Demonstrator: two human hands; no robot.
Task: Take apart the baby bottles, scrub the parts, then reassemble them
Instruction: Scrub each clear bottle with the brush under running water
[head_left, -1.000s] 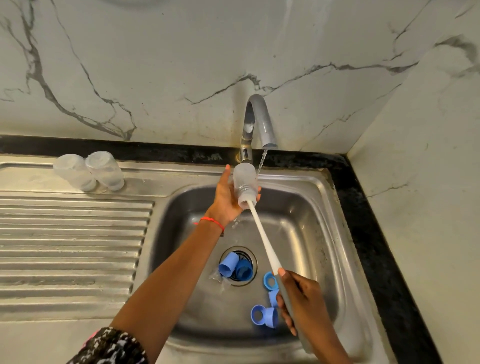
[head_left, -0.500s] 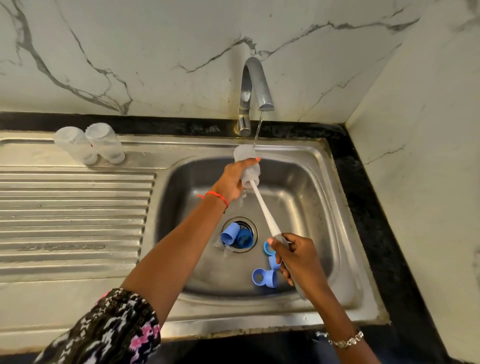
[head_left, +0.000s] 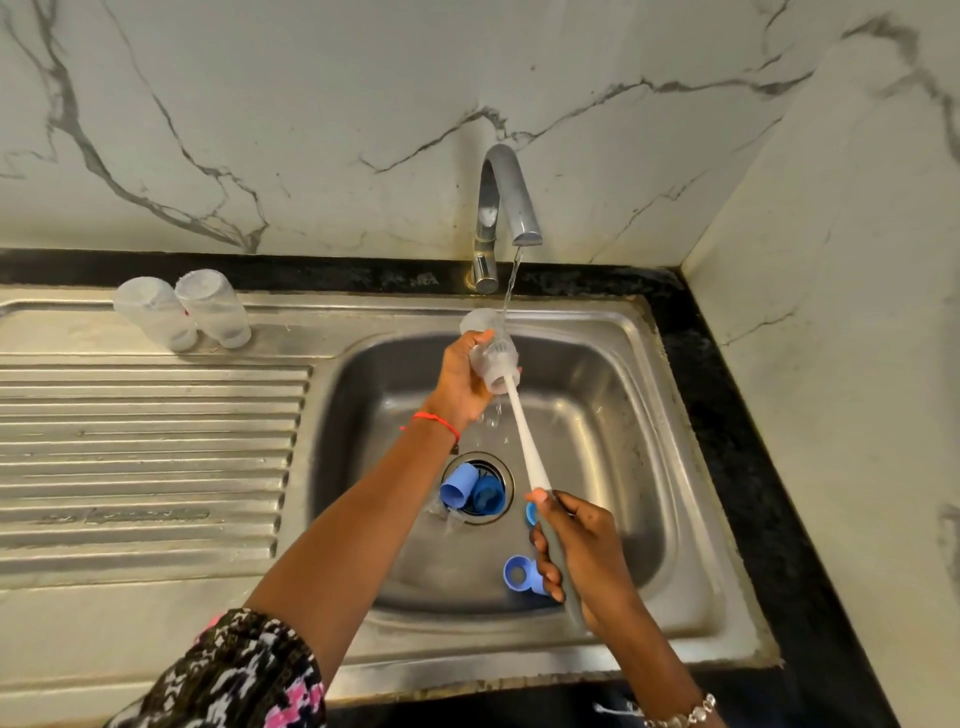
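My left hand (head_left: 460, 387) grips a clear baby bottle (head_left: 491, 348) tilted under the running tap (head_left: 506, 208), mouth toward me. A white bottle brush (head_left: 522, 436) goes into its mouth; my right hand (head_left: 582, 556) grips the brush's grey handle low over the basin. Two blue caps (head_left: 470, 491) lie on the drain. A blue ring (head_left: 519, 571) sits by my right hand and another blue part (head_left: 531, 513) peeks out behind it. Two clear bottles (head_left: 182, 306) stand upside down on the drainboard's back edge.
The steel sink basin (head_left: 613, 426) is wet, with a ribbed drainboard (head_left: 145, 447) on its left. A black counter strip (head_left: 737, 447) runs along the right and back. Marble walls close in behind and at right.
The camera view has shifted lower and back. The bottle stays under the water stream, and my right hand has drawn back slightly along the brush handle.
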